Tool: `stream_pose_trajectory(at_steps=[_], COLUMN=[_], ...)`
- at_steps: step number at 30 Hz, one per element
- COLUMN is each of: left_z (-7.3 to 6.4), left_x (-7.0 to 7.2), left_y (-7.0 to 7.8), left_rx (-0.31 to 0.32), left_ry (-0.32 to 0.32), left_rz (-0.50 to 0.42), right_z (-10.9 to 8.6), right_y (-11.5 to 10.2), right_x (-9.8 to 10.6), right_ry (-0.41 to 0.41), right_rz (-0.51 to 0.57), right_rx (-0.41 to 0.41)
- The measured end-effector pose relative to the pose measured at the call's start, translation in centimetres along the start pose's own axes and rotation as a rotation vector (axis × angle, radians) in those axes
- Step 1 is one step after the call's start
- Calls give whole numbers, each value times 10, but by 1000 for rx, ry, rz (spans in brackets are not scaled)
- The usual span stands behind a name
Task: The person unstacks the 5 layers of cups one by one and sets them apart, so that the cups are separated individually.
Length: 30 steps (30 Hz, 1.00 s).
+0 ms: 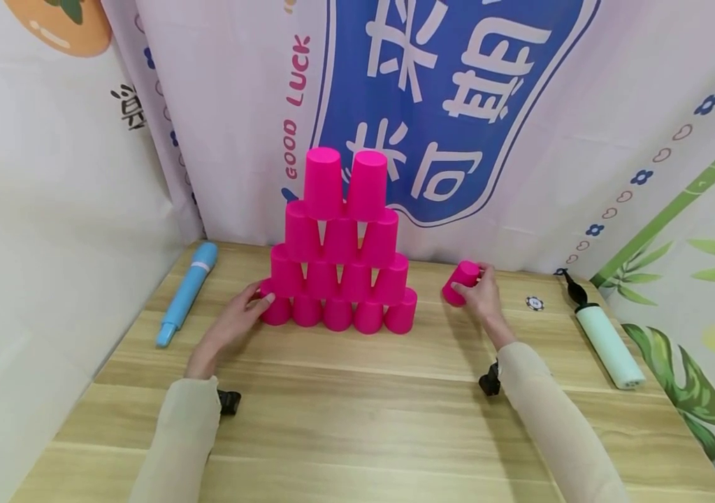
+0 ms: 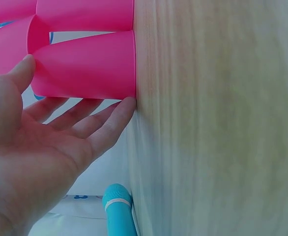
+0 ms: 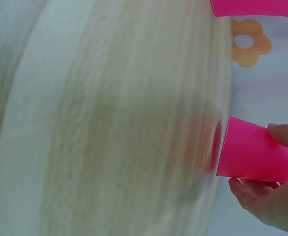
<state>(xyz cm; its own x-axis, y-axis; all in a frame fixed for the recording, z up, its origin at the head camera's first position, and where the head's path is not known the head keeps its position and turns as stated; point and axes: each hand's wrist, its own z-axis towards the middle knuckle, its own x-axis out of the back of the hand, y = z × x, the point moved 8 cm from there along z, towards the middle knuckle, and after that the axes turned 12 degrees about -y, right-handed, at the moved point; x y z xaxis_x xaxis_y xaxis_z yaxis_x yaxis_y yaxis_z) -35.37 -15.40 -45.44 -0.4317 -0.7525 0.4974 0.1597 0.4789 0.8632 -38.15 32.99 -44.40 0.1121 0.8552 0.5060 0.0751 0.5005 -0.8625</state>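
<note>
Upside-down pink cups form a pyramid [image 1: 340,279] of several rows, with two cups side by side on top. My left hand [image 1: 236,323] is at the bottom row's left end, its thumb and loosely extended fingers touching the end cup [image 2: 87,66]. To the right of the pyramid, my right hand [image 1: 486,299] grips a separate pink cup [image 1: 460,285] between thumb and fingers. This cup is upside down and tilted, its rim close to the tabletop. In the right wrist view, the fingers [image 3: 249,196] lie along its side; some are partly hidden behind it.
A blue capped cylinder [image 1: 189,293] lies at the table's left side. On the right are a pale green hand pump [image 1: 609,346] with a black nozzle and a small round chip [image 1: 535,303]. A printed curtain [image 1: 237,126] hangs right behind the wooden table [image 1: 344,419].
</note>
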Motion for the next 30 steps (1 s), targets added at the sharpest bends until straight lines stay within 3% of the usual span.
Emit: stream_pose_trajectory(at_steps=[11, 15, 18, 21, 24, 26, 30], left_z=[-4, -3, -3, -3, -3, -2, -1], left_x=[-6, -4, -2, 0, 1, 0, -1], left_y=[-7, -6, -4, -2, -1, 0, 1], left_rx=[12, 13, 5, 9, 18, 18, 11], left_ry=[-5, -9, -12, -11, -7, -8, -9], left_rz=[11, 5, 11, 17, 21, 17, 7], right_z=[-1, -8, -22, -46, -66, -73, -69], right_y=[16, 2, -44, -124, -208, -250, -292], right_x=[-10, -6, 3, 12, 14, 9, -14], right_ry=[-8, 82, 165, 166, 88, -1, -198], right_rz=[10, 110, 219, 299, 374, 400, 386], right_rx=[-1, 103, 277, 461, 597, 640, 605])
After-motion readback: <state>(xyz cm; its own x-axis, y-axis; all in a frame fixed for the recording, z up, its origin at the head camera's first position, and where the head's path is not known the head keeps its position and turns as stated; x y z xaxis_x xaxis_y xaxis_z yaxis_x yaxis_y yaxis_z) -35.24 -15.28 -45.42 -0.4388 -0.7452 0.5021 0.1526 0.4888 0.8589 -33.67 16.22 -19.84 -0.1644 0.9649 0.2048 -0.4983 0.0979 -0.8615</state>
